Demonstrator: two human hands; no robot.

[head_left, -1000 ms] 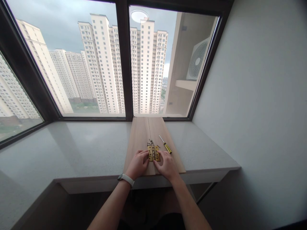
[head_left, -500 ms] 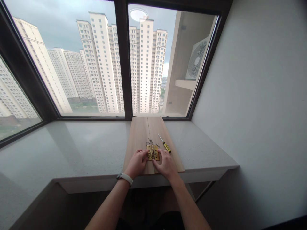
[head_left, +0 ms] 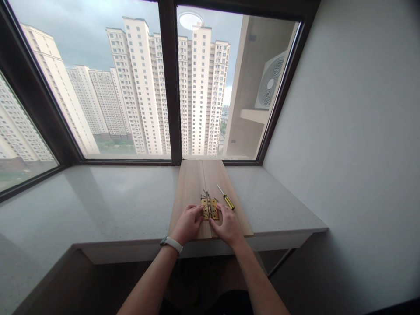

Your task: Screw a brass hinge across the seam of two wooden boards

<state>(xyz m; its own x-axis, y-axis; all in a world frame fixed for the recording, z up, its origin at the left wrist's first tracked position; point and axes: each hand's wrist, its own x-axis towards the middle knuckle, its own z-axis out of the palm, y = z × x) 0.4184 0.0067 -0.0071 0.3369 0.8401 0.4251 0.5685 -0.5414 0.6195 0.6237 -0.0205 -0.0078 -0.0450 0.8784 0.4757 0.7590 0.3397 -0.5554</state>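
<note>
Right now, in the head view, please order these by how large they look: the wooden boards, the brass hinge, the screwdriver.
1. Wooden boards, clearly the largest.
2 and 3. Brass hinge and screwdriver look alike in size; the screwdriver is longer but thinner, and both hands partly cover the hinge.

We see a pale sill (head_left: 108,201) running under a dark-framed window (head_left: 169,87), and through the glass stand tall cream towers (head_left: 141,87) beneath a grey sky. Outside on the right an air-conditioner unit (head_left: 271,81) sits on a ledge, and a ceiling lamp's reflection (head_left: 189,20) shows near the top of the pane. A plain white wall (head_left: 354,131) closes the right side, meeting the sill at its far end.
</note>
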